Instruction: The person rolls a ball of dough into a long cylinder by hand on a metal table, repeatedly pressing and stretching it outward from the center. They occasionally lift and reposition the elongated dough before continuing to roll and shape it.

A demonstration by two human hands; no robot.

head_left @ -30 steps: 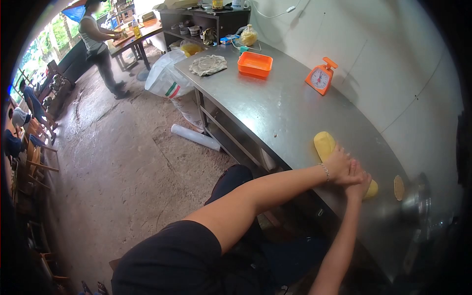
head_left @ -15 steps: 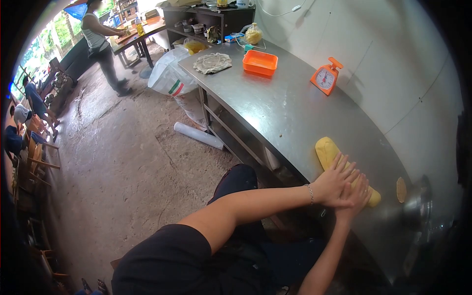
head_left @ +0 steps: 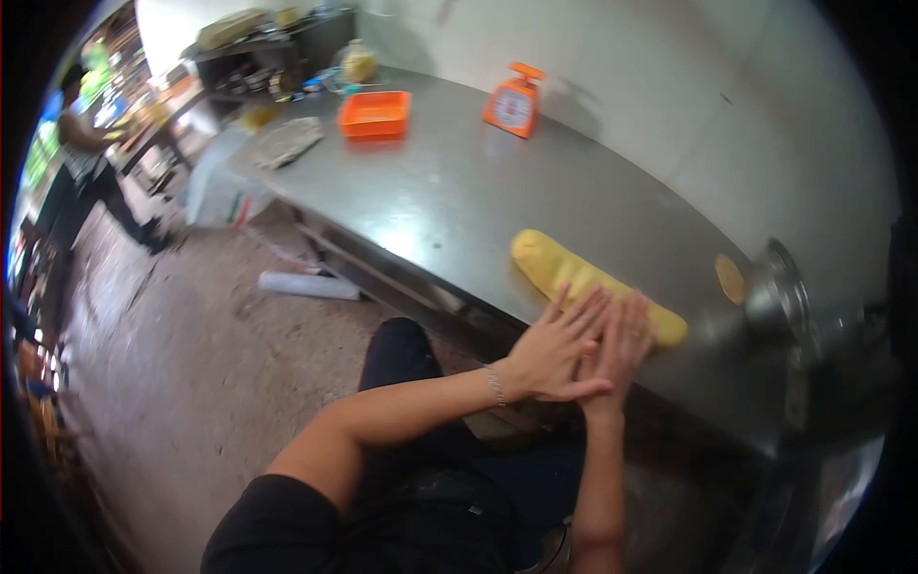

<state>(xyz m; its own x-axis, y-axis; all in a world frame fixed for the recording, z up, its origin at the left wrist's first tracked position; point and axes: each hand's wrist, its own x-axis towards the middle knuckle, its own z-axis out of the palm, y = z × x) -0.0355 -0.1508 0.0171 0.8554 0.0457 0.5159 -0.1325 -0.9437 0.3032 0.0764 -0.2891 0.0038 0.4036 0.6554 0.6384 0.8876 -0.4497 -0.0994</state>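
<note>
The left hand (head_left: 553, 352) lies flat and open over the flat right hand (head_left: 622, 342), to press hard on the dough roll (head_left: 559, 271) pointing to 10 o'clock.

This is a working food-preparation kitchen, half open to the outdoors. A long stainless-steel bench (head_left: 449, 201) runs along a plain pale wall (head_left: 669, 96). On it stand an orange kitchen scale (head_left: 512, 100) and an orange plastic tray (head_left: 375, 113), with a crumpled cloth (head_left: 285, 142) near the far end. A log of yellow dough (head_left: 555, 268) lies on the steel, with a small flat disc of dough (head_left: 730, 278) near it. Dark shelves (head_left: 277, 57) at the back hold blurred jars and packets. The floor (head_left: 172, 383) is rough bare concrete, and a white sack (head_left: 215, 191) sits beside the bench. At the far left another person (head_left: 81, 163) stands by the open side, where daylight and greenery show.
</note>
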